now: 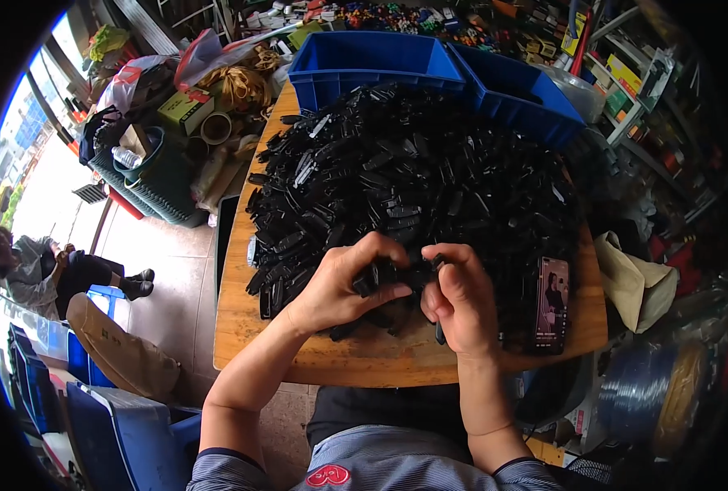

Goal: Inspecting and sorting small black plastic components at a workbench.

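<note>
Left hand (351, 278) was curled around a black piece (365, 282), thumb below, fingers over the top; grip looked narrow and firm, likely to steady the piece. Right hand (464, 299) was pinched narrow, thumb and index tips on a small dark bit (438, 261); couldn't tell if that bit belonged to the left hand's piece. Fingertip hold probably suited fine handling.

Held piece was between the hands, in front of the torso, above the near edge of a big pile (413, 176) of similar black pieces. Likely kept low and central so both hands could meet over it with the eyes straight above. Exact shape lost, dark on dark.

Pile covered most of the wooden bench (237, 327); near strip bare, perhaps leaving elbow room. Two blue bins, left (376, 79) and right (515, 114), sat past the pile at the far side, presumably out of the hands' way. Phone (551, 307) was at the near right, screen lit and facing the person, probably placed for viewing.
</note>
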A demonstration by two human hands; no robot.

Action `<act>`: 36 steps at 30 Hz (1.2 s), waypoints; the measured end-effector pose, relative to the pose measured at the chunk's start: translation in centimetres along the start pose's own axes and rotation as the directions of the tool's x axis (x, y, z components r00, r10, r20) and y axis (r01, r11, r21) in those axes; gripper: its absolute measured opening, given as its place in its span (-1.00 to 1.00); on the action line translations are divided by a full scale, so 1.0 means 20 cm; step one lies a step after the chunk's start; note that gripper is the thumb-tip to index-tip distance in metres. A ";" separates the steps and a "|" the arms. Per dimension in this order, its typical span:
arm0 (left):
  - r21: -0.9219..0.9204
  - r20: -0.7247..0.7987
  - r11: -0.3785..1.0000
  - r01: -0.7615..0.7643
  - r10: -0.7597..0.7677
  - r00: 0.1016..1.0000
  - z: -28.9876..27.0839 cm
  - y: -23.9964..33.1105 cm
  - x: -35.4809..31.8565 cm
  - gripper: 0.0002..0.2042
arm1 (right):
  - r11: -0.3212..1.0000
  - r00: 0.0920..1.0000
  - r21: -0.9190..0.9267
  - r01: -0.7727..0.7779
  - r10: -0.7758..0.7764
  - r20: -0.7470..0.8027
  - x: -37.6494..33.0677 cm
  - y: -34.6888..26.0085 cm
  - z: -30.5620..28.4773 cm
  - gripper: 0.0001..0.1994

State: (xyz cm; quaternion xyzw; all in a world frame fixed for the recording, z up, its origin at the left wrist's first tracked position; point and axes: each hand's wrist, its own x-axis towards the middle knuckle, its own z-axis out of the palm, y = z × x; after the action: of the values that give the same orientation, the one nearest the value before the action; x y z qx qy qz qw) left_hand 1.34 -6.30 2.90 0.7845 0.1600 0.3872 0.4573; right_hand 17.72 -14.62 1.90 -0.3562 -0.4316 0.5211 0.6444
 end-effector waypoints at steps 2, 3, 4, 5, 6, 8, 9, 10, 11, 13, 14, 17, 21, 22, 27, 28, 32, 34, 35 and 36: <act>-0.062 -0.051 0.998 0.034 -0.037 0.998 0.03 0.00 0.00 -0.75 | 0.999 1.000 0.054 0.003 -0.004 0.023 -0.01 0.02 -0.01 -0.63; -0.040 -0.038 0.999 -0.010 0.009 0.999 0.04 -0.01 0.01 -0.73 | 0.994 0.999 0.112 0.005 -0.010 0.048 -0.01 0.02 -0.01 -0.63; -0.013 -0.022 0.998 -0.053 0.053 0.998 0.04 -0.02 0.01 -0.71 | 0.994 0.999 0.112 0.003 -0.009 0.049 -0.02 0.03 -0.02 -0.63; 0.039 0.018 0.997 -0.069 0.068 0.998 0.03 -0.03 0.00 -0.67 | 0.984 0.997 0.174 -0.026 0.013 0.075 -0.02 0.03 -0.02 -0.63; 0.038 0.028 0.998 -0.042 0.041 0.999 0.03 -0.02 0.00 -0.68 | 0.971 0.994 0.233 -0.057 0.034 0.102 -0.03 0.04 -0.03 -0.62; 0.032 0.039 0.999 -0.016 0.014 0.999 0.03 -0.01 -0.01 -0.69 | 0.971 0.994 0.231 -0.059 0.036 0.102 -0.03 0.03 -0.03 -0.62; 0.020 0.030 1.000 -0.018 0.018 0.999 0.03 -0.02 -0.01 -0.70 | 0.972 0.994 0.229 -0.059 0.036 0.102 -0.03 0.03 -0.03 -0.62; 0.008 0.023 1.000 -0.022 0.022 0.999 0.04 -0.02 -0.01 -0.70 | 0.972 0.994 0.228 -0.058 0.036 0.100 -0.03 0.03 -0.04 -0.62; 0.005 0.024 1.000 -0.023 0.023 0.999 0.04 -0.02 -0.01 -0.70 | 0.974 0.993 0.219 -0.063 0.039 0.111 -0.04 0.04 -0.05 -0.62; 0.016 0.012 0.999 -0.028 0.028 1.000 0.04 -0.02 -0.01 -0.71 | 0.976 0.993 0.206 -0.063 0.040 0.116 -0.04 0.05 -0.06 -0.62; 0.008 0.009 0.999 -0.041 0.041 0.999 0.04 -0.03 -0.01 -0.71 | 0.980 0.992 0.193 -0.047 0.024 0.123 -0.05 0.06 -0.07 -0.61; 0.011 0.013 0.998 -0.062 0.062 0.998 0.05 -0.03 -0.01 -0.70 | 0.979 0.993 0.198 -0.058 0.036 0.114 -0.05 0.05 -0.07 -0.63; 0.078 0.046 0.978 -0.191 0.188 0.981 0.05 -0.02 -0.02 -0.68 | 0.936 0.975 0.282 -0.212 0.183 0.127 -0.08 0.03 -0.06 -0.66; 0.109 0.057 0.968 -0.228 0.223 0.973 0.05 -0.03 -0.02 -0.67 | 0.918 0.970 0.317 -0.238 0.209 0.125 -0.08 0.02 -0.05 -0.67; 0.049 0.059 0.995 -0.083 0.080 0.995 0.05 0.01 -0.02 -0.70 | 0.978 0.985 0.127 -0.165 0.158 0.066 -0.08 -0.02 0.01 -0.63; -0.041 0.050 0.997 0.071 -0.069 0.996 0.06 0.03 -0.03 -0.72 | 0.998 0.999 -0.035 -0.052 0.051 -0.013 -0.08 -0.04 0.05 -0.62; -0.225 0.058 0.926 0.304 -0.299 0.953 0.07 -0.01 -0.04 -0.72 | 0.729 0.969 -0.645 0.230 -0.231 0.085 -0.05 -0.03 -0.01 -0.71; -0.458 0.209 0.748 0.480 -0.434 0.876 0.09 -0.03 -0.04 -0.70 | 0.773 0.961 -0.593 0.226 -0.275 0.007 -0.05 0.03 -0.02 -0.73; -0.434 0.270 0.759 0.485 -0.403 0.874 0.11 -0.03 -0.05 -0.66 | 0.815 0.948 -0.533 0.227 -0.309 -0.070 -0.05 0.05 -0.03 -0.75; -0.447 0.276 0.758 0.475 -0.388 0.879 0.14 -0.03 -0.04 -0.66 | 0.810 0.944 -0.552 0.200 -0.310 -0.114 -0.05 0.04 -0.03 -0.78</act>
State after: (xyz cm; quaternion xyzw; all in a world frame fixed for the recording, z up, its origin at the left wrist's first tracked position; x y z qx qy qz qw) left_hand 2.95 -8.09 1.17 0.6089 0.1918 0.2320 0.7339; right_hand 17.92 -15.50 0.66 -0.5097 -0.5364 0.2508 0.6242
